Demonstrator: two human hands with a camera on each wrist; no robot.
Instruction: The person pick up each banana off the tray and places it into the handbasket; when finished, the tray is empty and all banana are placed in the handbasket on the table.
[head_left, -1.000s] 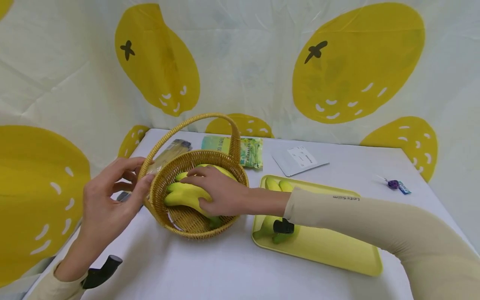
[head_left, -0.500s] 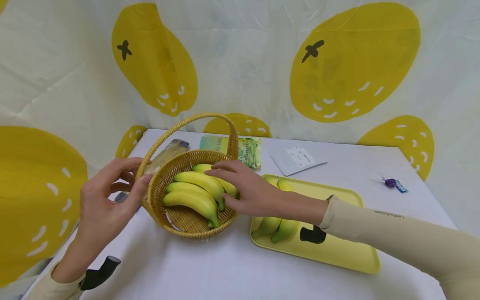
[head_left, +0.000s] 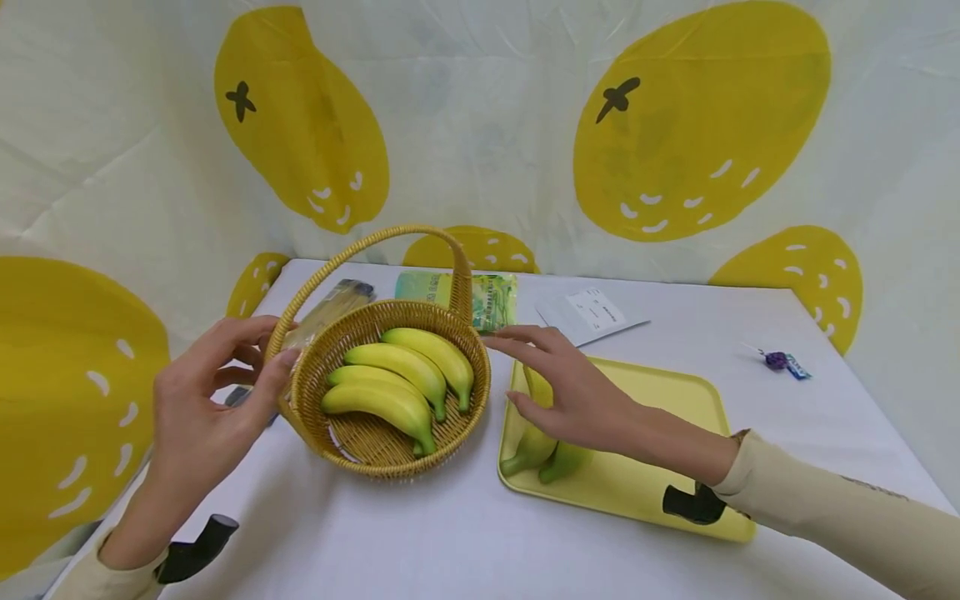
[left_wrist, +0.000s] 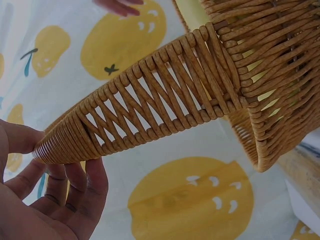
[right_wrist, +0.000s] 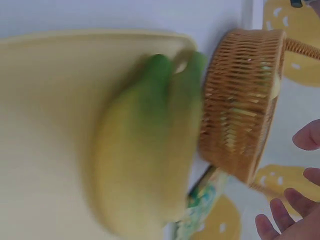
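Observation:
My left hand [head_left: 213, 400] pinches the handle [head_left: 360, 248] of a wicker basket [head_left: 367, 442] between thumb and fingers; the left wrist view shows that grip on the woven handle [left_wrist: 165, 95]. The basket tilts toward me, with several bananas [head_left: 378, 400] lying side by side inside. To its right, my right hand [head_left: 573, 387] hovers over a yellow tray [head_left: 660, 383], fingers spread and holding nothing. Under it lie two bananas [head_left: 531, 450], partly hidden by the hand. Blurred in the right wrist view, these bananas [right_wrist: 135, 150] have green ends.
Behind the basket lie a green and yellow packet [head_left: 495, 304] and a clear packet [head_left: 337, 304] with a dark end. A silver pouch [head_left: 592, 312] sits behind the tray. A purple-wrapped lollipop [head_left: 776, 360] lies far right. A lemon-print sheet [head_left: 480, 125] hangs behind the table.
My right hand has let go of a banana in the basket and moved right, out over the tray. My left hand keeps its hold on the handle.

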